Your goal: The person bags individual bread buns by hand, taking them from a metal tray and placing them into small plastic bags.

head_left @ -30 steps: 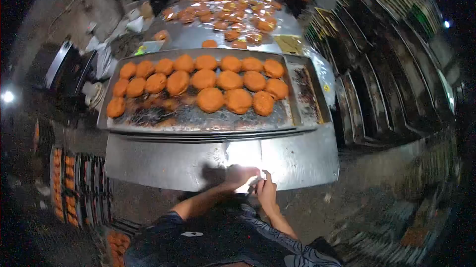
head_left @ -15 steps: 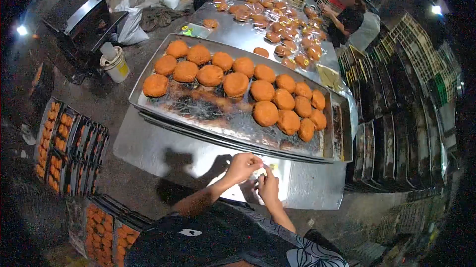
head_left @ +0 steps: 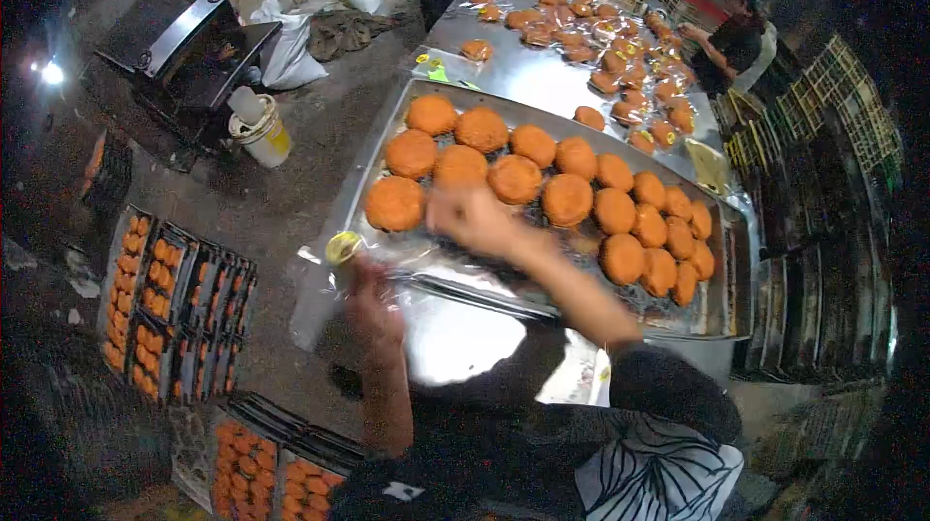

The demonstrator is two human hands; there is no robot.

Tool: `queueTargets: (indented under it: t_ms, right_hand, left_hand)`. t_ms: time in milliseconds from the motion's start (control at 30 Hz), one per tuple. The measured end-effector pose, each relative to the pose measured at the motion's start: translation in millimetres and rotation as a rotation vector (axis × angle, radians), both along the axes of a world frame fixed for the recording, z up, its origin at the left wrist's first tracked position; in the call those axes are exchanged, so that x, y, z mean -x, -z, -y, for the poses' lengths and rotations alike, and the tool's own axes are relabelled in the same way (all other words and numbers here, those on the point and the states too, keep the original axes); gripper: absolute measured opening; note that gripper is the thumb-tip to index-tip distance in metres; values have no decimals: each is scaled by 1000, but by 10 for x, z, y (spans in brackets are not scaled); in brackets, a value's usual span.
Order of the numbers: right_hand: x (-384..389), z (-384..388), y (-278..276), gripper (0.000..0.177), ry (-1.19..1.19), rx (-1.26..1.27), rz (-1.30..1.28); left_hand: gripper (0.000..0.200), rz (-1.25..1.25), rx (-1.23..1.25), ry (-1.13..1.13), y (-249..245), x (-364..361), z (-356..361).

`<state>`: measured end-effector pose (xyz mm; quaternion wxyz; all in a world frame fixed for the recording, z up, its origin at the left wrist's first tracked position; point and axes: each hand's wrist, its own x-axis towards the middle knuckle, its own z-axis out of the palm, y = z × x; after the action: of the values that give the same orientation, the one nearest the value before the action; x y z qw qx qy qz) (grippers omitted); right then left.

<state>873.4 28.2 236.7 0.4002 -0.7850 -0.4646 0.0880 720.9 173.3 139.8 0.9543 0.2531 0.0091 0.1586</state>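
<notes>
My left hand (head_left: 373,303) is closed on a clear plastic bag (head_left: 320,303) with a round yellow label (head_left: 343,247), just off the tray's near left corner. Blurred by motion, my right hand (head_left: 475,219) reaches over the tray, close to the front-left bun (head_left: 395,203); its fingers are too smeared to read. Rows of round orange-brown buns (head_left: 567,199) lie on the large metal tray (head_left: 738,279), with dark, stained metal showing along its near side. More trays are stacked under it.
Bagged buns (head_left: 625,56) cover the table beyond the tray, where two other people work. Tray stacks of buns (head_left: 145,298) stand on the floor at left, near a white bucket (head_left: 262,134). Crates and dark trays (head_left: 804,298) rise at right.
My hands have separated and moved left. The left now holds out the labelled bag, and the right has moved over the tray. The view has shifted, so the tray appears farther right.
</notes>
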Motion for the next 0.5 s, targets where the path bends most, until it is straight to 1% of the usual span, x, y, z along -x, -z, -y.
queueTargets:
  t_ms: [33, 67, 100, 167, 200, 233, 267, 300, 333, 400, 433, 467, 500]
  right_hand:
    - [-529, -326, 117, 16, 254, -92, 273]
    - [-976, -539, 205, 19, 310, -86, 326]
    - [-1326, -697, 322, 31, 360, -7, 471]
    - [-1840, -747, 763, 42, 302, 144, 934]
    - [-1808, -669, 748, 42, 303, 148, 924]
    - [-1720, -543, 613, 43, 240, 276, 770]
    - [-1619, -386, 508, 44, 176, 406, 613]
    - [-1479, -201, 457, 44, 190, 469, 550]
    - [-1285, 2, 424, 44, 207, 526, 486]
    - [-891, 397, 375, 43, 367, 760, 470]
    - [-865, 507, 288, 43, 369, 770, 469]
    - [-864, 619, 177, 44, 294, 1043, 403]
    - [-746, 484, 16, 49, 302, 968, 393]
  left_hand:
    - [34, -118, -59, -290, -211, 63, -68]
    - [32, -245, -121, -578, -364, 152, -101]
    - [32, -263, -146, -582, -445, 226, -117]
    - [25, -328, -135, -525, -542, 300, -161]
    - [22, -311, -88, -520, -458, 337, -238]
    - [22, -318, -78, -512, -370, 381, -316]
    - [23, -346, 1, -518, -283, 445, -397]
    - [25, -370, 78, -525, -228, 508, -451]
    - [22, -318, 66, -495, -200, 572, -471]
    - [20, -328, 121, -465, 23, 724, -616]
    - [18, -346, 169, -440, 96, 814, -670]
    - [18, -285, 147, -388, 146, 894, -701]
    - [18, -287, 152, -382, 151, 888, -689]
